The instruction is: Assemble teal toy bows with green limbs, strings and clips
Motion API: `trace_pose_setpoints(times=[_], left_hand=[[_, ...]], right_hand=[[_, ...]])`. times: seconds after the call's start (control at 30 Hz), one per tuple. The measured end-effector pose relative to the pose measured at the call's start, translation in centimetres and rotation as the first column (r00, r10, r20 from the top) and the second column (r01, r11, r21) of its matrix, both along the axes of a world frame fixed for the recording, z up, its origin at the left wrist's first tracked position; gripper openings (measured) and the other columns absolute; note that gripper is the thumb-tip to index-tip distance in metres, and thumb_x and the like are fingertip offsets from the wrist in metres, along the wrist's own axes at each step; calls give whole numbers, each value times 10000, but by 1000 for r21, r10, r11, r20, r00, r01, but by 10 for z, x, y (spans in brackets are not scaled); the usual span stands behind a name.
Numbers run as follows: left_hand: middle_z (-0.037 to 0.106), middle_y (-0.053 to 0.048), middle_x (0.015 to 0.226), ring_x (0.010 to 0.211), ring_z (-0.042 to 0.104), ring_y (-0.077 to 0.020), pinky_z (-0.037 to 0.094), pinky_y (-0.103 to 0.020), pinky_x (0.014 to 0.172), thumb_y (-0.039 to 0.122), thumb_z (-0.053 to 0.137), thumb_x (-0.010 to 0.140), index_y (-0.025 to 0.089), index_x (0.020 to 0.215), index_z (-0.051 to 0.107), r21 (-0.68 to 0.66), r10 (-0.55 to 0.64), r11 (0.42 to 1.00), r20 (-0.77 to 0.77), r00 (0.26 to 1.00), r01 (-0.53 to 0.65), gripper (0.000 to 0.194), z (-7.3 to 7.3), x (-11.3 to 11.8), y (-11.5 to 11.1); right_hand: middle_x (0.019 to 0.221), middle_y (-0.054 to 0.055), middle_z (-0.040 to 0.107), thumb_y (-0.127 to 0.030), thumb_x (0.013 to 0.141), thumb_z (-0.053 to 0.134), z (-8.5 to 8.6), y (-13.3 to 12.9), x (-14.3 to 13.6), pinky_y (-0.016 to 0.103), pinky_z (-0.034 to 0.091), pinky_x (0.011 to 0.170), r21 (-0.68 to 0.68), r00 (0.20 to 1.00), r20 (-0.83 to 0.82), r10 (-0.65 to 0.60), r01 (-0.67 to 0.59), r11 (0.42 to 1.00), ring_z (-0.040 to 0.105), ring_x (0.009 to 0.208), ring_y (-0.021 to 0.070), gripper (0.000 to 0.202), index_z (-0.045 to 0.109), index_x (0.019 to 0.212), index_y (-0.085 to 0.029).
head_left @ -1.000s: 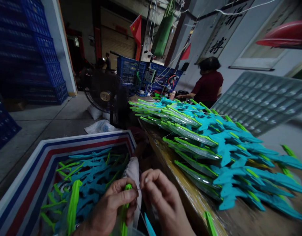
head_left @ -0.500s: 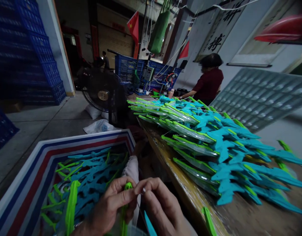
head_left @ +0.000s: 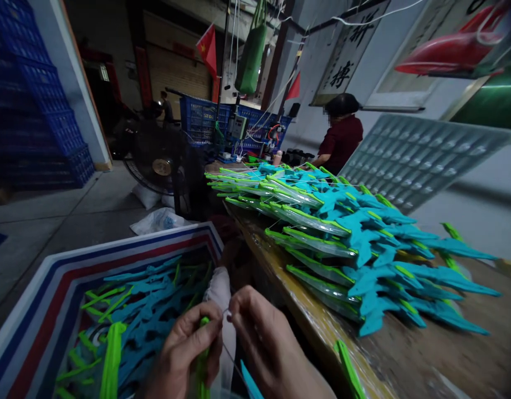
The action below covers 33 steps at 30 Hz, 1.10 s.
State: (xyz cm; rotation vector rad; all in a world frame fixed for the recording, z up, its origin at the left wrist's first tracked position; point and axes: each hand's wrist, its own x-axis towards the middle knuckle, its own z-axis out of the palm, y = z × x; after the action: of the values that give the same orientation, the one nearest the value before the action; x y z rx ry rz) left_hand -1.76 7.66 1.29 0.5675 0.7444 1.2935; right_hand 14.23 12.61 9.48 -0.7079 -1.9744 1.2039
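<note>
My left hand (head_left: 189,346), low in the middle, is closed round the end of a green plastic piece (head_left: 203,354). Just right of it, my right hand (head_left: 267,346) pinches a thin string (head_left: 230,354), which runs down between the hands. A blue part (head_left: 250,382) shows below my right hand. To the left, a striped box (head_left: 68,271) holds many blue and green pieces. On the table (head_left: 305,302) to the right lies a large pile of blue and green bow-like toys (head_left: 363,238).
A person in a dark red shirt (head_left: 342,141) stands beyond the table. A fan (head_left: 159,166) and white sacks (head_left: 159,220) are past the striped box. Blue crates (head_left: 56,105) are stacked at the left. A translucent ridged panel (head_left: 422,155) leans behind the pile.
My hands have moved slightly apart, opening a gap with the string between them. The whole scene has shifted a little left as the view turned right.
</note>
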Motion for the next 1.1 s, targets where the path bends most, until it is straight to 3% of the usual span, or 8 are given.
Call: trace_pose_setpoints(times=[0.17, 0.37, 0.5, 0.6, 0.73, 0.87, 0.97, 1.1], left_hand=[[523, 46, 530, 454, 475, -84, 392, -175, 455, 473, 793, 805, 199, 829, 682, 5, 34, 999, -111, 993, -33, 297, 0, 3, -1], [565, 41, 562, 467, 518, -92, 417, -182, 467, 508, 831, 757, 210, 891, 693, -35, 52, 998, -175, 983, -59, 355, -9, -1, -1], [593, 38, 557, 459, 529, -95, 428, -191, 476, 527, 844, 735, 213, 913, 690, -67, 66, 995, -189, 980, -80, 393, -17, -3, 0], [584, 38, 507, 416, 524, -104, 401, -185, 422, 566, 851, 703, 202, 866, 677, -74, 70, 994, -197, 978, -86, 435, -15, -1, 1], [557, 48, 446, 376, 507, -100, 369, -164, 379, 607, 864, 655, 198, 816, 661, -66, 97, 991, -229, 969, -115, 484, -8, 2, 2], [540, 51, 424, 362, 478, -92, 368, -163, 382, 630, 850, 658, 197, 808, 646, -82, 113, 987, -244, 963, -137, 502, -8, 4, 2], [530, 49, 430, 362, 455, -87, 354, -164, 390, 616, 802, 726, 201, 797, 626, -78, 103, 989, -257, 961, -127, 456, -10, 4, 2], [485, 56, 423, 367, 420, -89, 345, -171, 388, 607, 765, 752, 197, 769, 614, -84, 115, 986, -293, 949, -145, 437, -6, 8, 2]], right_hand=[[1076, 67, 545, -200, 1038, 438, -53, -14, 1, 240, 487, 860, 129, 995, -67, -72, 80, 988, 598, 979, 156, 126, 537, 961, -211], [822, 2, 555, -227, 1022, 507, -68, -12, -13, 210, 458, 673, 72, 957, -223, -184, 204, 976, 564, 740, 132, 159, 587, 886, -210], [850, 14, 585, -302, 1022, 557, -80, -14, -19, 220, 473, 706, -126, 928, -311, -205, 173, 977, 575, 777, 142, 127, 623, 961, -212], [840, 7, 606, -402, 963, 673, -82, -13, -22, 215, 487, 700, -375, 889, -388, -241, 86, 923, 578, 752, 132, 232, 631, 1087, -211], [741, 10, 598, -513, 856, 777, -75, -10, -27, 205, 471, 626, -518, 894, -361, -263, 42, 854, 558, 649, 111, 398, 620, 823, -148], [636, -30, 551, -579, 878, 719, -79, -12, -33, 209, 434, 494, -596, 893, -386, -233, -48, 802, 533, 492, 108, 430, 533, 839, -193], [631, -17, 551, -554, 943, 640, -85, -14, -30, 229, 453, 496, -476, 907, -356, -227, 33, 879, 560, 502, 132, 390, 542, 820, -197], [764, 22, 595, -296, 1012, 551, -79, -13, -13, 210, 484, 597, 51, 950, -228, -212, 229, 972, 614, 662, 135, 194, 626, 869, -188]])
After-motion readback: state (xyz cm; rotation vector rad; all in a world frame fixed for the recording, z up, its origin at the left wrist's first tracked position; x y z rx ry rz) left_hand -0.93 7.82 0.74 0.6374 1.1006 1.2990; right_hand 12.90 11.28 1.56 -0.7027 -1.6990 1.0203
